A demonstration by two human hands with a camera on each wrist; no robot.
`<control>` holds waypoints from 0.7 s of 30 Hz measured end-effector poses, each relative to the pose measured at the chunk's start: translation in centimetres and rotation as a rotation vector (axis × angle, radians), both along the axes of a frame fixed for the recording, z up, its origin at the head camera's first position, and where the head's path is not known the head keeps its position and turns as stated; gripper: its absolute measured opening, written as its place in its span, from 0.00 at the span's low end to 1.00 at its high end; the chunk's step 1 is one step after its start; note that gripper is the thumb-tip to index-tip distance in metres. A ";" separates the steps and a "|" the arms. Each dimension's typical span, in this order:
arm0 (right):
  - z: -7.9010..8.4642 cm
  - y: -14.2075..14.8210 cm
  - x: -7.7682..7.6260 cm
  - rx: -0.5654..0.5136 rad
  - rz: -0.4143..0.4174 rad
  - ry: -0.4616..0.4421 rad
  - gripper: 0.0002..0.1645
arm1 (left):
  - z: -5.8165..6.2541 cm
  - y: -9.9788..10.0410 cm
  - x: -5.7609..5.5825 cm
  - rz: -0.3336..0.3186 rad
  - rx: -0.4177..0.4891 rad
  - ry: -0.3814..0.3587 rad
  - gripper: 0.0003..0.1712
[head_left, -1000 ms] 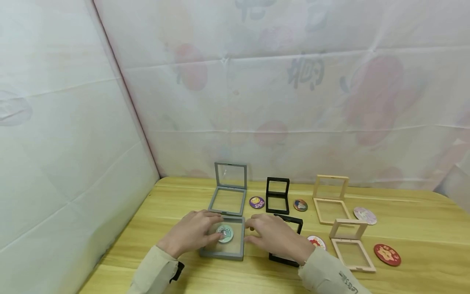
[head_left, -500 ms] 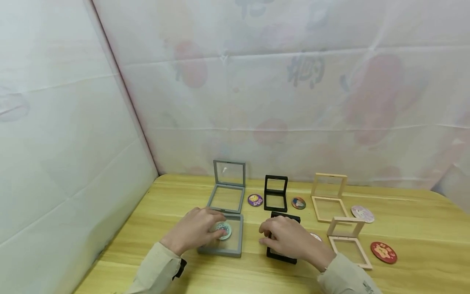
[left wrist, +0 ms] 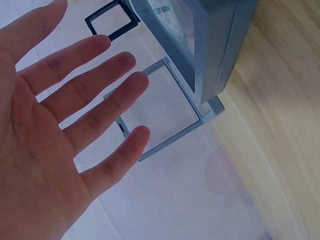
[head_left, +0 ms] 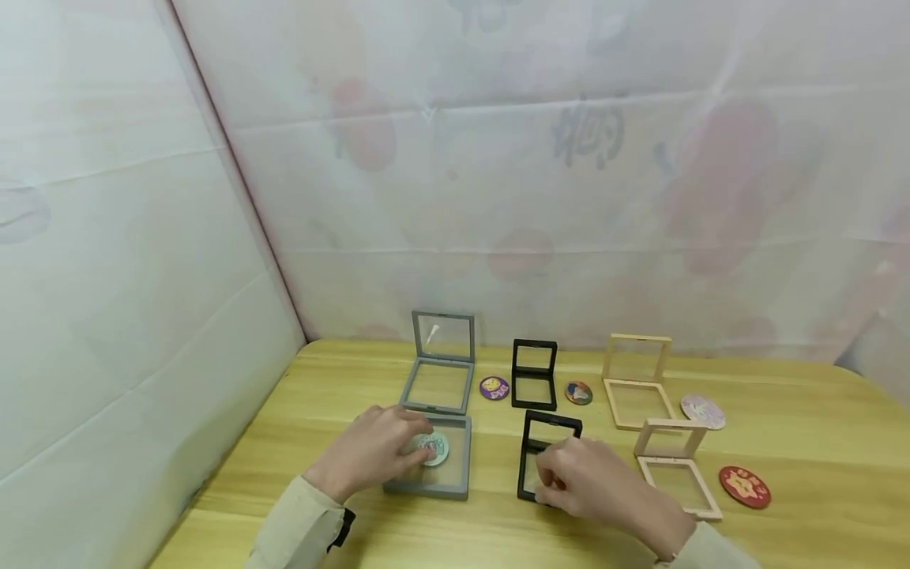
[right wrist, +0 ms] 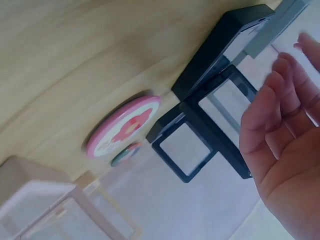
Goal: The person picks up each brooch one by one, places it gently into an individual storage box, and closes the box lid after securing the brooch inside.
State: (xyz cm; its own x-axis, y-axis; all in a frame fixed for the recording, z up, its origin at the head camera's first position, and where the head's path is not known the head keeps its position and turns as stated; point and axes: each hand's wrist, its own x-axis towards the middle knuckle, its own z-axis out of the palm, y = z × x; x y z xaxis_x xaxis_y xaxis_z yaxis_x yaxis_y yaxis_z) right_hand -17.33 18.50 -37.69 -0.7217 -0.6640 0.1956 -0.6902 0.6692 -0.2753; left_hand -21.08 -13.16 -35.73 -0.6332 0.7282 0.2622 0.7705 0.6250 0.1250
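My left hand (head_left: pixel 373 449) hovers over the near grey display frame (head_left: pixel 462 466), which lies closed and flat with a mint-green round badge (head_left: pixel 435 449) in its window. In the left wrist view the fingers of the left hand (left wrist: pixel 65 115) are spread, apart from the grey frame (left wrist: pixel 220 50). My right hand (head_left: pixel 593 484) is over the near black display frame (head_left: pixel 553 420), whose lid stands raised. Its fingers are loosely bent with nothing between them in the right wrist view, beside the black frame (right wrist: pixel 215 55). A white badge with a red flower (right wrist: pixel 125 127) lies near it, hidden in the head view.
Behind stand an opened grey frame (head_left: pixel 470 387), a small black frame (head_left: pixel 535 371) and a beige frame (head_left: pixel 640 383). A pale frame (head_left: pixel 675 458) is at right. Purple (head_left: pixel 494 387), multicoloured (head_left: pixel 579 393), pink-white (head_left: pixel 702 412) and red (head_left: pixel 744 486) badges lie on the wooden table (head_left: pixel 441 537).
My right hand has moved right, from beside the grey frame to over the near black frame. The left hand has stayed over the grey frame almost unmoved.
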 end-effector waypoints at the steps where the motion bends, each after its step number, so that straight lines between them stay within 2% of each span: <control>1: -0.2 0.1 0.2 0.017 -0.001 0.009 0.20 | 0.0 0.0 0.0 -0.002 -0.005 -0.005 0.15; 7: -1.0 0.9 0.1 0.083 -0.003 0.059 0.23 | 0.0 0.4 -0.1 -0.017 -0.005 -0.010 0.15; 14: -1.1 1.3 -0.7 0.076 0.011 0.100 0.22 | 0.0 0.7 -0.1 -0.021 0.006 -0.021 0.14; 21: -1.1 1.6 -1.3 0.100 -0.011 0.150 0.22 | 0.0 0.7 0.1 -0.022 0.011 -0.031 0.13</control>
State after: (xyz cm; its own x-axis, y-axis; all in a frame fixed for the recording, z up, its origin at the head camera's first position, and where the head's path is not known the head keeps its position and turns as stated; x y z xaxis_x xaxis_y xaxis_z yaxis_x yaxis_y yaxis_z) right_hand -18.60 20.07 -38.76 -0.6969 -0.6774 0.2355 -0.7108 0.6960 -0.1016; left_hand -21.01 -12.49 -35.74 -0.6248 0.7396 0.2503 0.7799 0.6061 0.1560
